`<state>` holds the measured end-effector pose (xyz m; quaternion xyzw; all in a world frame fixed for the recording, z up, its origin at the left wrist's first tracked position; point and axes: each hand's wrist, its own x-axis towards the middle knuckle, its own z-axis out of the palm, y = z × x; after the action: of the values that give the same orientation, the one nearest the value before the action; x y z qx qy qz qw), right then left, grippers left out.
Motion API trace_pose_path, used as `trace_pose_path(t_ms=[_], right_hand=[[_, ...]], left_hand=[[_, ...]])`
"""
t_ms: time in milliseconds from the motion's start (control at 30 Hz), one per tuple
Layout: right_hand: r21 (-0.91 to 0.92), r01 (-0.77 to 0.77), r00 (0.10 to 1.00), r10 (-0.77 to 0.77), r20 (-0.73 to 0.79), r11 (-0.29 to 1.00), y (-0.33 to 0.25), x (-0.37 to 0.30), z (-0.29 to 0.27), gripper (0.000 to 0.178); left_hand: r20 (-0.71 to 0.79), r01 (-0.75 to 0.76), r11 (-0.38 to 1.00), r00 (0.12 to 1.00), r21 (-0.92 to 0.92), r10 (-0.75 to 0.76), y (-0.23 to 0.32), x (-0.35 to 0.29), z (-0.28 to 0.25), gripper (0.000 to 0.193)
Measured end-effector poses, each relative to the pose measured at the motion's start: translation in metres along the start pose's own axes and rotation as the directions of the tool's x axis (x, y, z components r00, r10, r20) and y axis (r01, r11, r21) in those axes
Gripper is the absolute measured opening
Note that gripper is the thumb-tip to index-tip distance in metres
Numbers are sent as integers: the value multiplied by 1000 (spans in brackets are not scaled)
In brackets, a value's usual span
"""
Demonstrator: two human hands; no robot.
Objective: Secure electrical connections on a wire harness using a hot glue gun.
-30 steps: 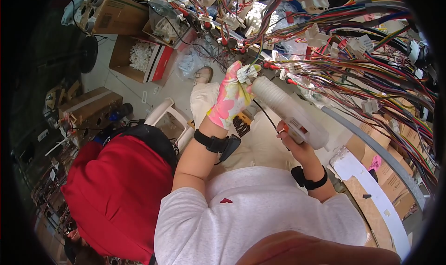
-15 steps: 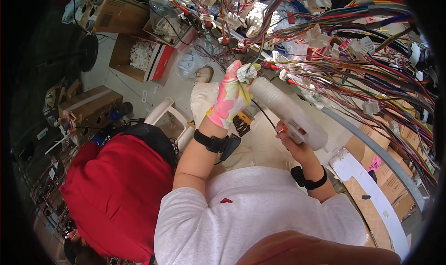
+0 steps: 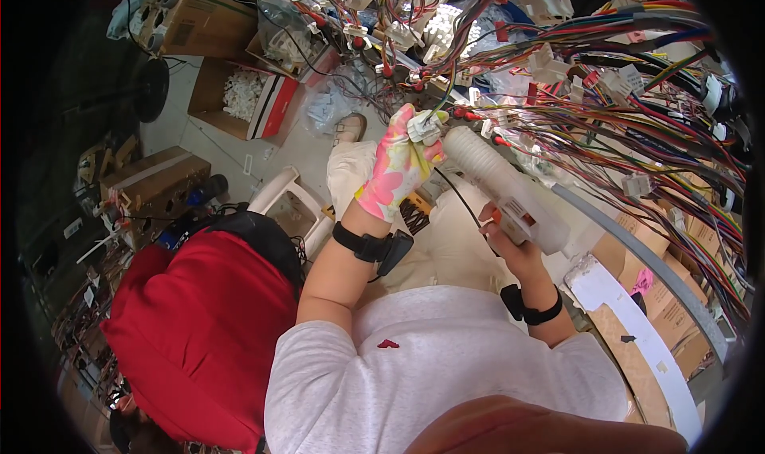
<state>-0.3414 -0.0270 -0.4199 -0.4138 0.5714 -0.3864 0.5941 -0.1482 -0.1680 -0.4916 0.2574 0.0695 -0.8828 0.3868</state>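
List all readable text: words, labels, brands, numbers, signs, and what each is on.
None readable.
Marking on translucent ribbed cylinder, at right hand: too small.
Print on upper-left cardboard box: blurred.
White tag among wires: too small.
Print on cartons, right side: too small.

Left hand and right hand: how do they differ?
The left hand wears a flowered glove; what shows of the right hand is bare. The left hand holds a white connector, while the right hand grips a translucent tool. The left hand is higher in the picture than the right hand. Both have a black strap near the wrist.
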Motion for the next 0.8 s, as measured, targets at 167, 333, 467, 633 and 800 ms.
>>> trace_pose_path(t_ms=[167,333,467,633,800], right_hand=[[56,-10,1000,10,12,998,-3,1,2,38],[57,-29,1000,29,-7,998,-3,-1,1,37],[61,-37,999,37,9,997,-3,-1,1,37],[36,-23,1000,23,8,999,-5,-2,2,37],[86,-38,999,36,27,996,-3,-5,3,37]], left_hand=[[5,-24,999,1000,36,24,-2,2,-6,54],[-41,0,1000,999,-3,0,-2,3,-5,56],[-19,8,1000,1000,-4,-8,-1,2,-6,57],[-23,34,999,999,-13,-34,2,0,-5,58],[-125,15,1000,992,-3,-15,3,6,-11,57]])
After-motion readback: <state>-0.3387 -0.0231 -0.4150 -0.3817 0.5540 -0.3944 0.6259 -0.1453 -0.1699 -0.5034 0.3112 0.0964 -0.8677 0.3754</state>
